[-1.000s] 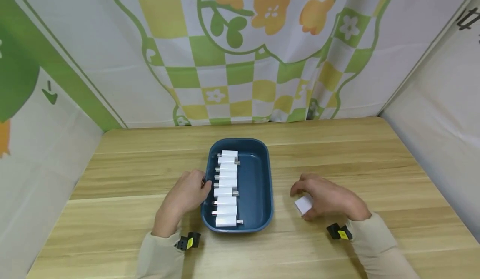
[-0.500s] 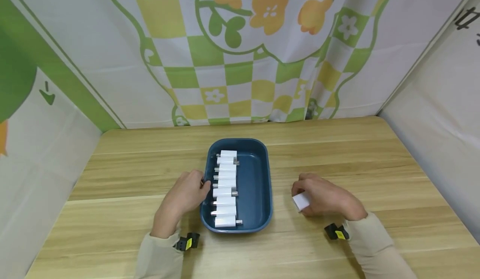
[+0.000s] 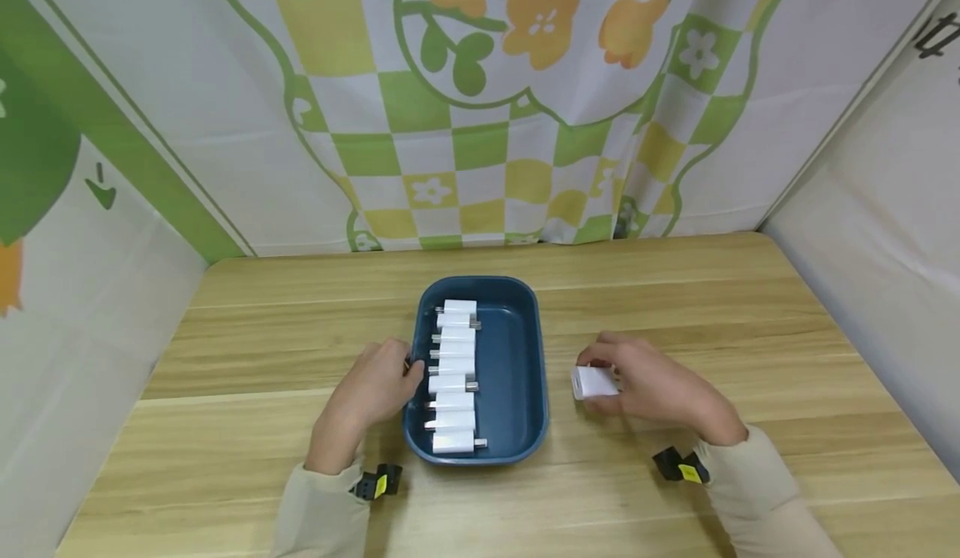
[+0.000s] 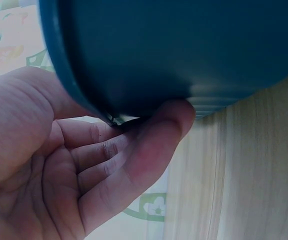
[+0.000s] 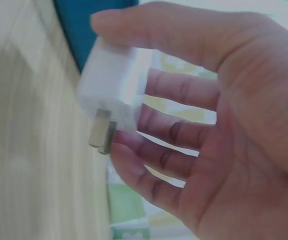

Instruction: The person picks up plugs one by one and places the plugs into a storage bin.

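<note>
A dark blue rectangular tray (image 3: 508, 374) lies on the table, with several white charger plugs (image 3: 454, 366) lined up in a column along its left side. My left hand (image 3: 371, 384) grips the tray by its left wall; the left wrist view shows the fingers against the tray's side (image 4: 174, 50). To the right of the tray, my right hand (image 3: 648, 384) pinches another white charger plug (image 3: 596, 382) between thumb and fingers. In the right wrist view, two flat metal prongs (image 5: 103, 131) stick out of this charger plug (image 5: 111, 75), pointing away from the tray.
A wooden table (image 3: 300, 316) lies under everything. A white curtain (image 3: 480, 158) with green and yellow checks hangs behind its far edge, and white cloth walls stand at both sides. Black wrist cameras (image 3: 378, 481) sit on both cuffs.
The charger plug in my right hand has turned and come slightly up toward the tray, with the hand shifted a little forward and left. The left hand and tray have stayed put.
</note>
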